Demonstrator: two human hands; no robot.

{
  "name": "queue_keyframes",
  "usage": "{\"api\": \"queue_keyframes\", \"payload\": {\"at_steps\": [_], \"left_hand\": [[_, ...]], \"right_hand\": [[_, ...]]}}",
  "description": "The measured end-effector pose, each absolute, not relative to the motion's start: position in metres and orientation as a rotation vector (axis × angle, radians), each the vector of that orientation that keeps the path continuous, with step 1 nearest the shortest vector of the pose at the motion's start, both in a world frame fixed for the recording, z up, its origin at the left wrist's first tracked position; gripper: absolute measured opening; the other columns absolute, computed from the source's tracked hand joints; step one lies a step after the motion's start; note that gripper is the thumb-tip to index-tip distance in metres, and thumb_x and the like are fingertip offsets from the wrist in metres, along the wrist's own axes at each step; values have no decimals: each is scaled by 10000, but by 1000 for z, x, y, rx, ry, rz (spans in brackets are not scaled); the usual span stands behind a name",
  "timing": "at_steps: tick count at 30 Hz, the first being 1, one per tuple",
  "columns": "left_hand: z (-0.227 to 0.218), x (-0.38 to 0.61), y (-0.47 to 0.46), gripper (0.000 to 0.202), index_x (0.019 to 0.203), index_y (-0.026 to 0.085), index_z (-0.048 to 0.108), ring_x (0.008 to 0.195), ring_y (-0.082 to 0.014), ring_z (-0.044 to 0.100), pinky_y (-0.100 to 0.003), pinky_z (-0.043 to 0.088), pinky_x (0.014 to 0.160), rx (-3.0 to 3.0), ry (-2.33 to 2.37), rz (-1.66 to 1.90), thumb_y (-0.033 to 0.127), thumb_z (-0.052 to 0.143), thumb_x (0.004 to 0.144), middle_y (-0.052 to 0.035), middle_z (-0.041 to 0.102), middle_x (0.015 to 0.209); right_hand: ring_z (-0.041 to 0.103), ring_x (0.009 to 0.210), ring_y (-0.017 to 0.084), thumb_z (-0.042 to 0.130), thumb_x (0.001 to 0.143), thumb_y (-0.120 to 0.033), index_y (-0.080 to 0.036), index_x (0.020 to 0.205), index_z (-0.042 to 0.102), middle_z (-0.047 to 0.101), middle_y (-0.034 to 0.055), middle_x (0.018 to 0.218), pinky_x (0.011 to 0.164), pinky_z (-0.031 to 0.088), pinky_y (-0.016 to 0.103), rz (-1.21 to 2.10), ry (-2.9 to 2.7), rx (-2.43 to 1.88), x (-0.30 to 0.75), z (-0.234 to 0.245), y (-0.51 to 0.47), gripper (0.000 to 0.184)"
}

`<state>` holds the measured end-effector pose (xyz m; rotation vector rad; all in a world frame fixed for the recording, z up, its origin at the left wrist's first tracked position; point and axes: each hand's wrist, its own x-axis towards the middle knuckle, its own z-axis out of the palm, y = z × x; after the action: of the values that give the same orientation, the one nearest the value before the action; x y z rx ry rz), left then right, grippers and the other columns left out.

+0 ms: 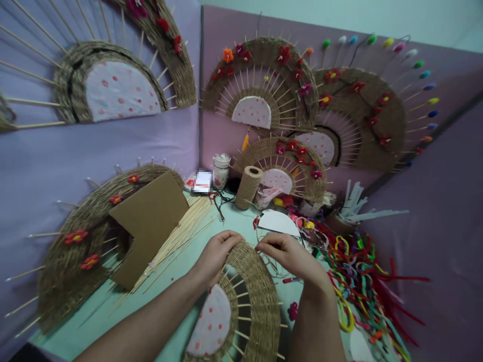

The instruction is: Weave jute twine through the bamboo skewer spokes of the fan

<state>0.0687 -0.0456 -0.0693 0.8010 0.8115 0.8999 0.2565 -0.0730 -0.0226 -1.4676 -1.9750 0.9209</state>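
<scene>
A half-round woven twine fan (256,301) with wooden skewer ribs and a white spotted fabric centre lies on the table in front of me. My left hand (217,254) is closed over the fan's top left rim. At the top right of the rim my right hand (289,254) pinches a thin strand of twine. Loops of that twine (273,269) trail under the right hand.
A twine spool (247,187) and a small white jar (221,170) stand at the back. A cardboard piece (149,221) and a bundle of skewers (181,236) lie left. Coloured pipe cleaners (358,281) pile up right. Finished fans hang on the purple walls.
</scene>
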Motion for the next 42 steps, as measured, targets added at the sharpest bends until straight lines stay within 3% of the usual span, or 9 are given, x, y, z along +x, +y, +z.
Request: {"api": "queue_keyframes", "payload": {"at_steps": [6, 14, 20, 24, 33, 42], "left_hand": [[-60, 67, -46, 187, 785, 134, 715, 691, -122, 565, -221, 412, 655, 832, 805, 907, 304, 681, 716, -26, 655, 749], [-61, 67, -43, 280, 806, 115, 724, 626, -135, 605, -249, 448, 634, 775, 768, 828, 372, 745, 697, -54, 683, 709], [-45, 66, -27, 274, 798, 111, 721, 604, -120, 603, -227, 451, 606, 781, 763, 923, 354, 761, 678, -46, 683, 688], [-25, 68, -13, 274, 797, 116, 726, 597, -121, 607, -226, 455, 599, 821, 726, 905, 351, 768, 664, -42, 687, 674], [13, 75, 8, 285, 859, 105, 740, 617, -134, 623, -237, 470, 625, 943, 605, 826, 341, 731, 701, -70, 706, 696], [11, 74, 10, 159, 781, 84, 720, 674, -178, 672, -276, 521, 692, 808, 557, 885, 222, 644, 774, -121, 722, 772]], "right_hand": [[538, 667, 141, 523, 885, -370, -171, 717, 670, 626, 19, 701, 624, 417, 237, 903, -1989, -1427, 258, -24, -74, 299], [485, 636, 129, 478, 909, -419, -172, 686, 624, 556, -1, 665, 590, 395, 230, 978, -1997, -1339, 261, -24, -73, 363], [536, 718, 156, 417, 940, -425, -174, 862, 664, 602, 13, 729, 679, 434, 258, 939, -1930, -1364, 261, -22, -73, 360], [583, 885, 192, 445, 939, -375, -196, 986, 670, 655, 52, 911, 816, 450, 306, 714, -1835, -1370, 258, -17, -77, 291], [543, 883, 191, 504, 920, -236, -212, 1022, 651, 573, 62, 915, 783, 443, 330, -19, -1686, -1358, 243, -1, -89, 180], [568, 873, 196, 514, 913, -228, -229, 995, 670, 609, 71, 909, 769, 462, 335, 65, -1733, -1317, 248, 2, -91, 176]]}}
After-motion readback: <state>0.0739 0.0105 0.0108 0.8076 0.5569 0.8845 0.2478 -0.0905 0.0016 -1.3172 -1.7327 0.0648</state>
